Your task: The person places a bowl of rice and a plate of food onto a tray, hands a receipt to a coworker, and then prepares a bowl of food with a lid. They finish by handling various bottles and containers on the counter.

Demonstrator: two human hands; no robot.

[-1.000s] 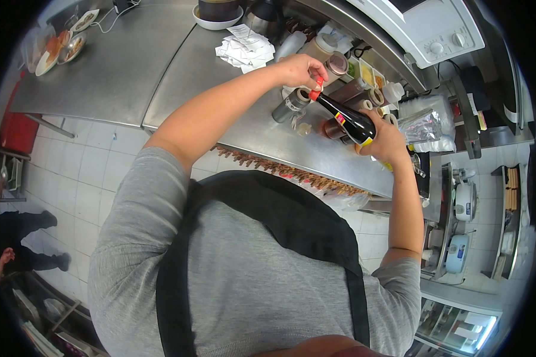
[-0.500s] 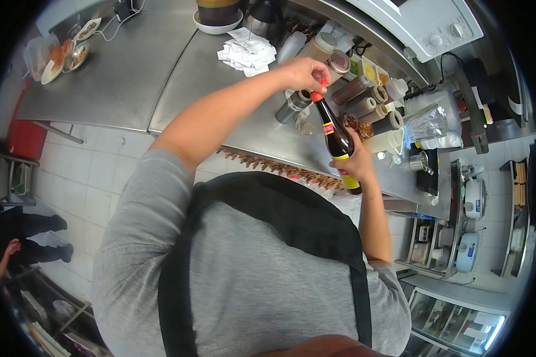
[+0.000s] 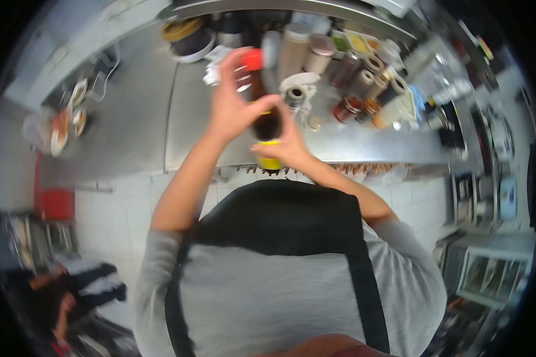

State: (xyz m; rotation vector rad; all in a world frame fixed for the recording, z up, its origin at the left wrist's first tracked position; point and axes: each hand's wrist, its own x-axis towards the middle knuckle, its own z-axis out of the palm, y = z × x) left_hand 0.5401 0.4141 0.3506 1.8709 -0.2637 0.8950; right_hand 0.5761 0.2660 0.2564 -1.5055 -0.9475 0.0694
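Observation:
A dark glass sauce bottle [image 3: 267, 125] with a red cap [image 3: 252, 59] and yellow label stands nearly upright before me, above the counter's front edge. Around its neck and shoulder curves my left hand [image 3: 229, 110], its fingers reaching behind the neck and its thumb across the front; motion blurs them. My right hand [image 3: 289, 140] grips the bottle lower down, near the label. Just right of the bottle, a small dark-topped container [image 3: 295, 95] sits on the counter beside a white cloth or paper.
Sauce bottles and jars [image 3: 318, 53] crowd the steel counter [image 3: 208, 134] at the back right. Food plates [image 3: 59, 137] lie at the far left, and a round tub [image 3: 187, 35] stands at the back. Another person [image 3: 59, 285] is at lower left.
My view has turned right and the bottle is now centred and more upright. My left hand has moved from pinching the red cap to the bottle's neck and shoulder.

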